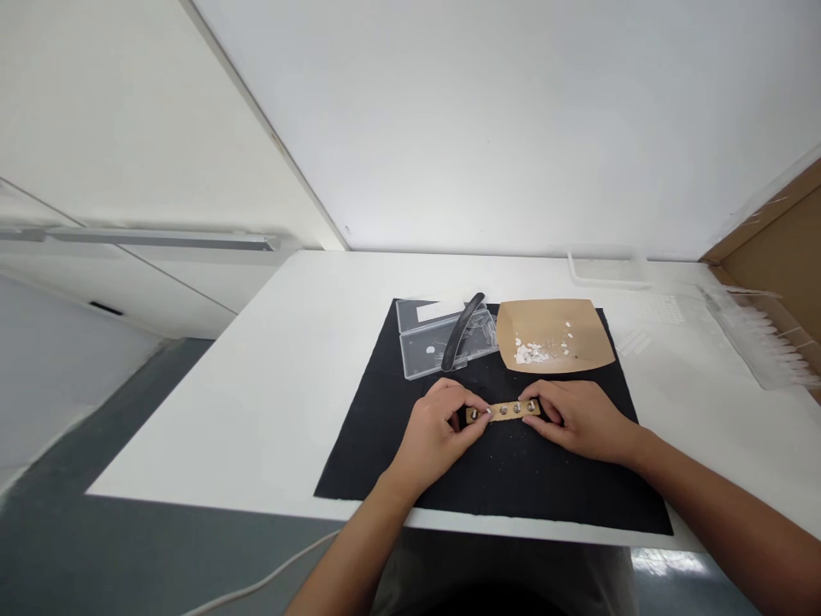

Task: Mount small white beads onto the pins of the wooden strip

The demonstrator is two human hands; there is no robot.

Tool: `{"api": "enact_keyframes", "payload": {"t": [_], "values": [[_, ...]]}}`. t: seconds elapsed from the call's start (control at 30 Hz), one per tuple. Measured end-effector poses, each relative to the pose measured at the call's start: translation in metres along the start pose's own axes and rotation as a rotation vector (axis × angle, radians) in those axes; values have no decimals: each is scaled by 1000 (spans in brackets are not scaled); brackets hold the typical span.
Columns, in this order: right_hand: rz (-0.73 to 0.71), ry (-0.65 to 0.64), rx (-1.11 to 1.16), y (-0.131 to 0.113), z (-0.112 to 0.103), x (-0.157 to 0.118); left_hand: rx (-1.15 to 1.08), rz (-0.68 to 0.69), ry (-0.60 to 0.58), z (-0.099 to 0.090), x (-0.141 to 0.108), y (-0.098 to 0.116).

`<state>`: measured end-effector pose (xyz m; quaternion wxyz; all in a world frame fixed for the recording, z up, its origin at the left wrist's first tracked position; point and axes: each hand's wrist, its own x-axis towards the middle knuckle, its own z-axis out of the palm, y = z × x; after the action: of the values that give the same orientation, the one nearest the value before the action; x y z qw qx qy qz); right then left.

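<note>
A narrow tan strip (510,411) with several small round metallic pieces along it lies crosswise on the black mat (513,479). My left hand (442,423) is at its left part, thumb and forefinger closed around a small white piece (488,411) at the strip. The fingertips hide part of that piece. At the other end, my right hand (581,419) grips the strip between thumb and fingers. Beyond my hands, a curved black nail file (462,332) rests across an open clear plastic case (420,346) that holds transparent slivers.
A tan paper tray (552,316) with white flakes sits at the mat's back right. Clear strips (634,342) lie beside it. A clear plastic container (606,269) stands near the wall, and clear spiky pieces (763,338) lie by a cardboard box (782,235).
</note>
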<state>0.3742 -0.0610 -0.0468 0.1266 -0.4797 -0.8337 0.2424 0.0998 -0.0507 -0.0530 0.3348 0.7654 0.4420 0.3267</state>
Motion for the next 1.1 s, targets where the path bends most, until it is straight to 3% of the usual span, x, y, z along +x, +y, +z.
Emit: {"api": "enact_keyframes", "payload": {"t": [0.17, 0.43, 0.87, 0.97, 1.1], "values": [[-3, -3, -5, -1, -1, 0, 5, -32, 12, 0, -1, 0], [-2, 3, -9, -1, -1, 0, -12, 71, 37, 2, -1, -4], [10, -33, 5, 3, -3, -1, 61, 83, 42, 3, 0, -5], [12, -49, 8, 4, -6, -2, 120, 159, 97, 1, -1, -3], [16, -71, 26, 6, -10, -3, 144, 261, 303, 0, 0, 0]]}}
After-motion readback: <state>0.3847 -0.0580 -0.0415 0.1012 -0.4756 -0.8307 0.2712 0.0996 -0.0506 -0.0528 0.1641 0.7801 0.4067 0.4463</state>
